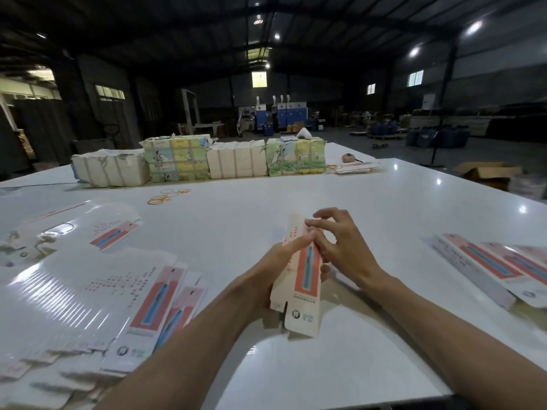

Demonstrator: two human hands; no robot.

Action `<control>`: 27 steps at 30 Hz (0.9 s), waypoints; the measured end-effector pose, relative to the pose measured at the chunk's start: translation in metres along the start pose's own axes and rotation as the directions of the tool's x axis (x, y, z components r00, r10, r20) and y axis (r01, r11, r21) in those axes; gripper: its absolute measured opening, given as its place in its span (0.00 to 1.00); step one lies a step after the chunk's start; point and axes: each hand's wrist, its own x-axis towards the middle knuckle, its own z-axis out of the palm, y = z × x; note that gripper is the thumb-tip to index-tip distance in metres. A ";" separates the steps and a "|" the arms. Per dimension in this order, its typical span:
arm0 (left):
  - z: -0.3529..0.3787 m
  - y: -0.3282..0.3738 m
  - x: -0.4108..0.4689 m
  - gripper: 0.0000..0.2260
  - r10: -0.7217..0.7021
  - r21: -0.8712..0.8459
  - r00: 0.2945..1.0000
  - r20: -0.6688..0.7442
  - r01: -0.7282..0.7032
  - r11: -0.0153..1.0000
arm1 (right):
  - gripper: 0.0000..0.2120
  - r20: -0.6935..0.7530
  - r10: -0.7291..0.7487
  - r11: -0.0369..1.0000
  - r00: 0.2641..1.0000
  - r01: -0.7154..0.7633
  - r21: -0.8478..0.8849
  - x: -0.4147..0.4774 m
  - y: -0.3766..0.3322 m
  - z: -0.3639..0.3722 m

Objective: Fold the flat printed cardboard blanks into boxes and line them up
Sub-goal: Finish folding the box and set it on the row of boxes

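Head view — box [302, 272] near table [340, 368] edge

Table [296, 365]: white, smooth, glossy. Blanks [88, 297]: printed card, glossy sheen. Held box [305, 276]: card, duller. Far bundles [236, 161]: wrapped in matt, creased paper.

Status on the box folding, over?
Left hand grips half-folded box; right hand presses its far end. Near flaps not yet closed. Blanks stacked left, finished boxes right; nothing blocking.
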 end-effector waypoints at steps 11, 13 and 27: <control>-0.002 0.005 -0.005 0.35 0.038 -0.116 0.998 -0.048 -0.043 0.992 | 0.18 -0.039 -0.021 0.998 0.999 0.023 0.062 0.003 -0.015 -0.001; 0.000 0.004 -0.008 0.33 0.026 -0.145 0.999 -0.029 -0.030 0.989 | 0.18 -0.008 -0.037 0.999 0.999 0.037 -0.015 0.004 -0.013 -0.002; -0.002 0.008 -0.004 0.35 -0.034 -0.121 0.990 0.136 0.051 0.991 | 0.06 0.018 0.238 0.897 0.971 -0.227 0.380 0.015 -0.026 -0.024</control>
